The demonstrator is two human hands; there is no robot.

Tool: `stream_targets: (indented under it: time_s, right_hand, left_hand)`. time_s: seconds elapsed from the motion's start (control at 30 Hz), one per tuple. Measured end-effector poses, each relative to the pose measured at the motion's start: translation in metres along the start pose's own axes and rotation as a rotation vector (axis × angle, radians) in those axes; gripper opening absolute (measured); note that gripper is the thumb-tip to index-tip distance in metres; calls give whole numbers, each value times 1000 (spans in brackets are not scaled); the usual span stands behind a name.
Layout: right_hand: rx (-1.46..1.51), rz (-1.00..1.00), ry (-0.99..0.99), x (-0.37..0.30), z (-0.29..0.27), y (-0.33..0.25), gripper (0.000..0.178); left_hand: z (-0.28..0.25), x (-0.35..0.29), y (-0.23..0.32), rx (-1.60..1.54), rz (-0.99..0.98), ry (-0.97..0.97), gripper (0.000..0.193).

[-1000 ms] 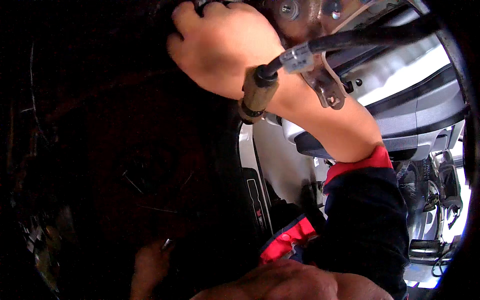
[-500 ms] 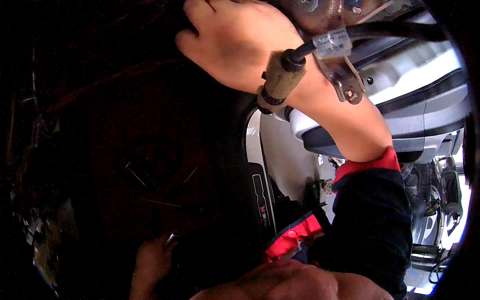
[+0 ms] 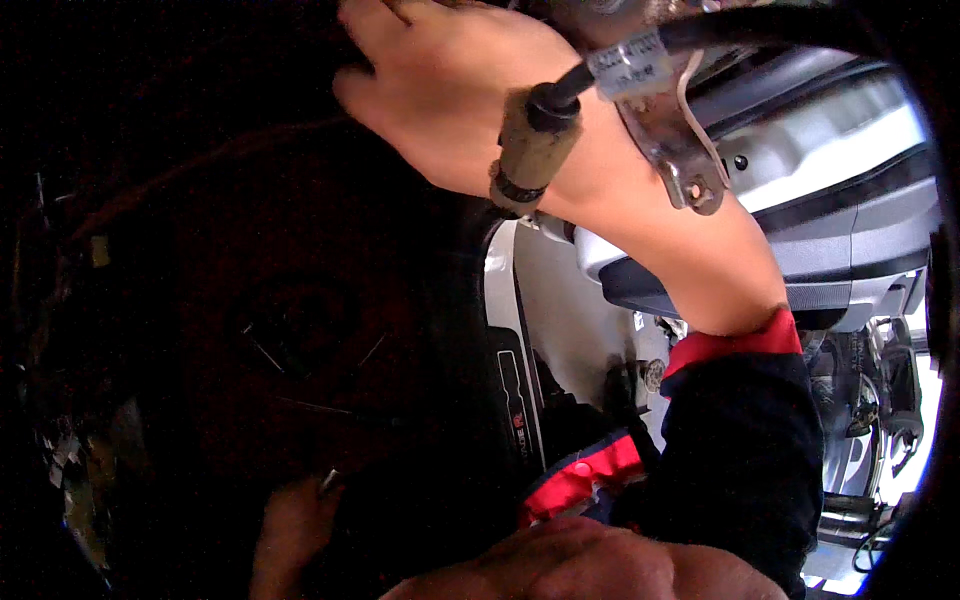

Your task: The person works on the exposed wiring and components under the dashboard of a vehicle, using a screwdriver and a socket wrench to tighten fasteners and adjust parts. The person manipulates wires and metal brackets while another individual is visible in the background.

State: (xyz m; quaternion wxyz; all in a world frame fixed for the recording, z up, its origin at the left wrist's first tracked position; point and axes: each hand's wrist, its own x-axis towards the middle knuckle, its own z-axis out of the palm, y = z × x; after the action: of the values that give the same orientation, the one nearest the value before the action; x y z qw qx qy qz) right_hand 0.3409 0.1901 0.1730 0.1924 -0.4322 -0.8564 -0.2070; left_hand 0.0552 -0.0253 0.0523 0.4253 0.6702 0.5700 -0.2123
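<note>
My right hand (image 3: 450,100) reaches up at the top of the picture, its back showing. Its fingers run into the dark and past the upper edge, so their grip is hidden. In front of its wrist hangs a cable connector wrapped in tan foam (image 3: 540,145), on a black cable (image 3: 770,35) with a white label. A bent metal bracket (image 3: 690,165) overlaps the forearm. Low on the left, in deep shadow, my left hand (image 3: 292,520) looks closed, with a small shiny metal piece (image 3: 330,479) at its fingertips; what this belongs to is too dark to see.
To the right stands a car door (image 3: 760,255) with grey and black trim. A door sill (image 3: 518,390) with a trim plate runs below the connector, beside the pale floor (image 3: 575,300). Bare metal parts (image 3: 610,20) crowd the top edge. Darkness covers the left half.
The connector, its cable and my right hand sit slightly farther left in the picture. My left hand with the shiny piece has also shifted a little left. The bracket stays about where it was.
</note>
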Motion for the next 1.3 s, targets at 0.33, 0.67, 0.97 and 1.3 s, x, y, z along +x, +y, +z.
stream_targets:
  time_s: [0.33, 0.67, 0.97, 1.3]
  right_hand:
    - [122, 164, -230, 9, -30, -9, 42]
    - [-65, 390, -144, -5, -6, -41, 44]
    - [1002, 981, -472, -151, 83, -188, 42]
    - [2331, 1773, -344, -161, 116, -275, 29]
  left_hand:
    - [-5, 4, 0, -43, -44, -79, 27]
    - [-12, 19, -19, -549, -61, 174, 33]
    - [15, 49, -31, -1189, 153, 168, 19]
    - [23, 51, -34, -638, 185, 315, 36]
